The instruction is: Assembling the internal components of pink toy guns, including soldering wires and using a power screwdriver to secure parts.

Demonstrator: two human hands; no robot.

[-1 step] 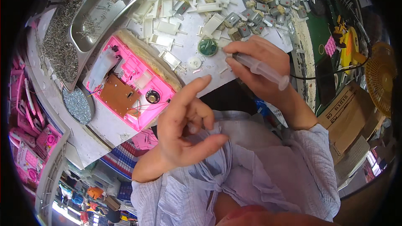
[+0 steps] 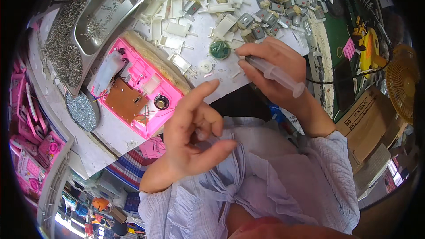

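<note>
My right hand is closed round a clear plastic syringe, whose wide plunger end points toward my body. Its dark tip lies between my thumb and forefinger, over the table's near edge. My left hand hangs in front of my body with forefinger and thumb apart and the other fingers curled; nothing shows in it. Just left of it lies a pink plastic housing with a brown circuit board, a round black part and thin red wires. Beyond my hands are a small round dish of green stuff and a white plastic wheel.
Several white plastic frames and grey gearboxes crowd the far tabletop. A metal tray, heaped small screws and an oval dish of screws stand left. To the right are a yellow fan and a cardboard box.
My left hand has shifted slightly to the left. The syringe's plunger end has tipped a little to the left and nearer my body; my right hand has hardly moved.
</note>
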